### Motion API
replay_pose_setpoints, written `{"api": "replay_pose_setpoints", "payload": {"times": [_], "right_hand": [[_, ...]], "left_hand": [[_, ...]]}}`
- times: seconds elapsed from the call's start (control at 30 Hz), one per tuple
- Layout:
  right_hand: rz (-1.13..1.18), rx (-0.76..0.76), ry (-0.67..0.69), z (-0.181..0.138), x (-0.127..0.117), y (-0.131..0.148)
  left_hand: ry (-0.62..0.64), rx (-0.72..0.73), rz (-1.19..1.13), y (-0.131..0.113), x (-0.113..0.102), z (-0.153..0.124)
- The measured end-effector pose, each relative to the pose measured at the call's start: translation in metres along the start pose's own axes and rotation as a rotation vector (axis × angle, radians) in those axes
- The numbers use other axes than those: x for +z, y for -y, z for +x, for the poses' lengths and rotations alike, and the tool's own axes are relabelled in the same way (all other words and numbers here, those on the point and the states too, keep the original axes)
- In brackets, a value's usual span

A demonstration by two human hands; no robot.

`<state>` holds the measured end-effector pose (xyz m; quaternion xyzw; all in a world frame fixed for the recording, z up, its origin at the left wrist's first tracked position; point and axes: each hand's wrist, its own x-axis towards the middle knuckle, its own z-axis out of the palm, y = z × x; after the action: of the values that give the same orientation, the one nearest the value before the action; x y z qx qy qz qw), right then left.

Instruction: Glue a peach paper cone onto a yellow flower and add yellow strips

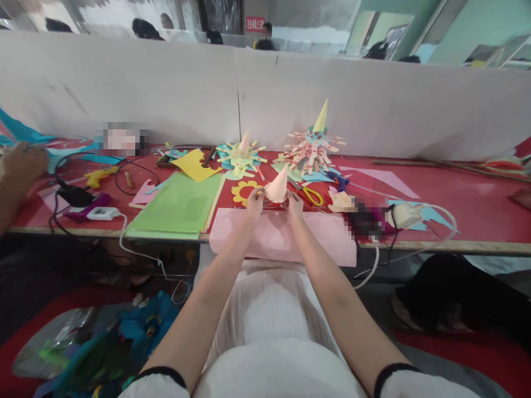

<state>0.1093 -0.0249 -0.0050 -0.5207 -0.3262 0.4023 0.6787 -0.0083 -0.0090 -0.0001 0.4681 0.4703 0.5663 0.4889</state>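
A pale pink paper cone with a fringed lower edge stands point up between my two hands. My left hand pinches its rim from the left side. On the right side the fingers of my right hand close on the same rim. Just left of the cone lies a yellow paper flower ring. Yellow-handled scissors rest to the right, close behind my right hand. Under my wrists a large pink sheet hangs over the table's front edge.
Two fringed paper cone figures stand at the back. A stack of green sheets lies left. Power strips with cords sit on both sides. Another person's hand is at far left. A white partition rises behind.
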Motion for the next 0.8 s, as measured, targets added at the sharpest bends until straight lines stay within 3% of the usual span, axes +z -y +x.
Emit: {"api": "replay_pose_setpoints", "payload": {"times": [0.2,0.47,0.8], "right_hand": [[-0.265,-0.082,-0.063,-0.004,-0.001,-0.001],[-0.482,-0.188,-0.169,-0.009,0.001,-0.001],[-0.569,-0.321,-0.035,-0.018,0.004,0.007]], "left_hand": [[-0.143,0.157,0.159,-0.006,-0.005,-0.009],[-0.082,0.204,0.225,0.001,-0.002,-0.007],[-0.044,0.162,0.165,0.009,-0.002,-0.005]]}}
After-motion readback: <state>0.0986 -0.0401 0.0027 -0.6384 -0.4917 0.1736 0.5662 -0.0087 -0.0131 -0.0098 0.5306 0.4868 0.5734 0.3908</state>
